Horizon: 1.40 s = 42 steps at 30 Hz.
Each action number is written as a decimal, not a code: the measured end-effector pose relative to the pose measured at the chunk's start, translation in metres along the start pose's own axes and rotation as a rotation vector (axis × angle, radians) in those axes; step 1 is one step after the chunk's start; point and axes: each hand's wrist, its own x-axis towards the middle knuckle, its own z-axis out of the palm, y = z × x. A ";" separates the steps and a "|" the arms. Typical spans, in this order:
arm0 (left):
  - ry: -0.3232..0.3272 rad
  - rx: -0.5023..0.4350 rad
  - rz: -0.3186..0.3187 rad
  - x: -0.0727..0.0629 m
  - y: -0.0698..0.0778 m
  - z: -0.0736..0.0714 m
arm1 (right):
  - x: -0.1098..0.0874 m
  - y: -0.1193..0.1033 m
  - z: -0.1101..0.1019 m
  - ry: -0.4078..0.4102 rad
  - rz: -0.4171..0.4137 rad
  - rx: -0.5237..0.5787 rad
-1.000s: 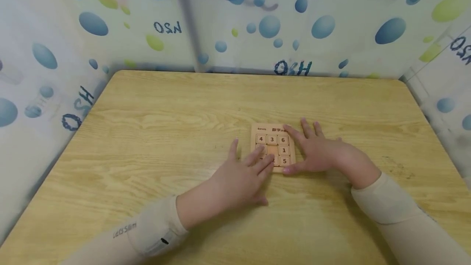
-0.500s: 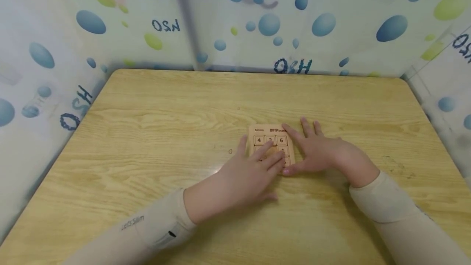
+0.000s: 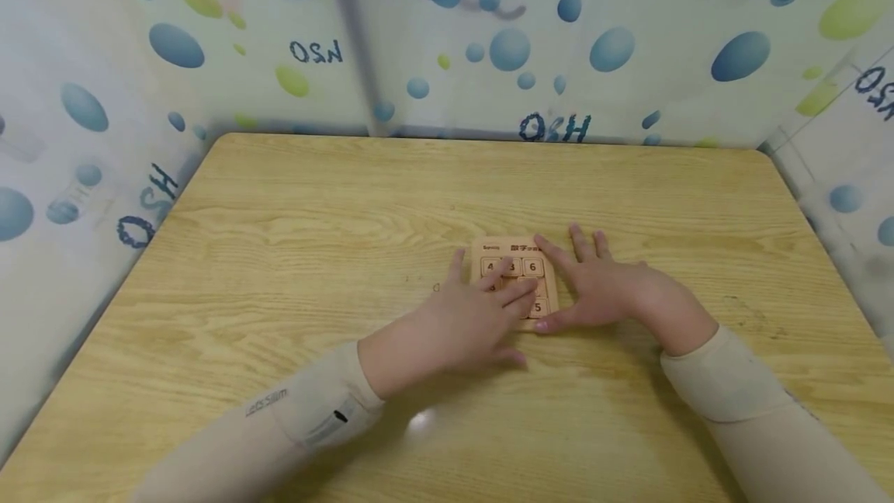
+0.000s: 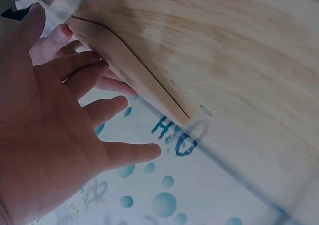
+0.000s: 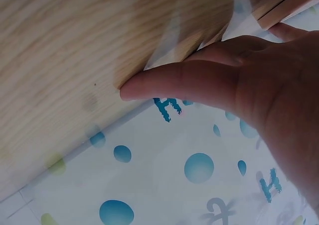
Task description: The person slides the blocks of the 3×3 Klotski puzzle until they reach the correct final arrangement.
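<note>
We see the wooden number board (image 3: 513,252) lying flat on the desk (image 3: 335,231), a little right of the middle, between two hands; the left hand (image 3: 466,326) lies over its tiles with fingers spread apart, and we cannot tell which fingertips touch. The right hand (image 3: 604,288) keeps its fingers apart too, with the index finger and thumb at the board's right-hand corners; we read the 6 and 5 tiles clearly; the patterned wall (image 3: 447,45) stands behind.

The left sleeve (image 3: 265,441) is cream, with dark letters (image 3: 266,402) and a small black mark (image 3: 340,416). The right sleeve (image 3: 775,425) is cream too.
</note>
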 end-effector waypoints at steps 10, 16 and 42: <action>0.002 -0.065 -0.013 -0.020 -0.018 0.007 | 0.002 0.000 0.001 0.000 0.011 -0.014; 0.005 -0.066 -0.047 -0.031 -0.024 0.012 | 0.001 -0.001 0.001 -0.002 0.012 -0.012; -0.006 -0.048 0.070 0.000 -0.002 0.001 | 0.000 0.000 0.000 -0.026 0.019 0.016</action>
